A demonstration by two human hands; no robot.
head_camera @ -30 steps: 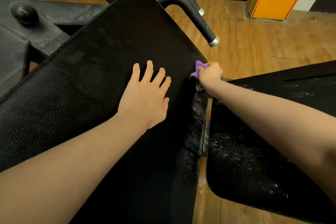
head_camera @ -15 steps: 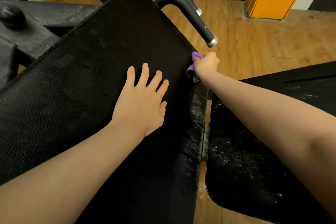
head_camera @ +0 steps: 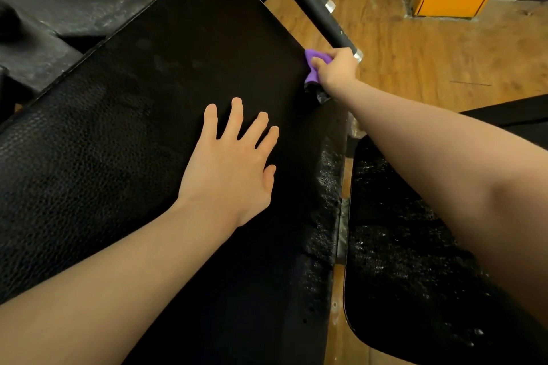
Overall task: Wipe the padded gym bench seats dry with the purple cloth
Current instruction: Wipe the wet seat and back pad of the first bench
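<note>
Evidently, the side edge of the long pad point(head_camera: 142, 115) was being wiped with the purple cloth point(head_camera: 312, 68), bunched in the grasp of the right hand point(head_camera: 336, 71). Next, the wet smaller seat point(head_camera: 415, 261) would likely need attention. The left hand point(head_camera: 231, 166) was laid flat, fingers spread.

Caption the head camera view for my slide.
Right hand wipes the bench pad edge with purple cloth; left hand braces flat.

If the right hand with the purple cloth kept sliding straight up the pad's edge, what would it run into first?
Probably the black handle bar: the right hand, gripping the purple cloth, already sits just below its metal-capped end, though depth is unclear.
</note>
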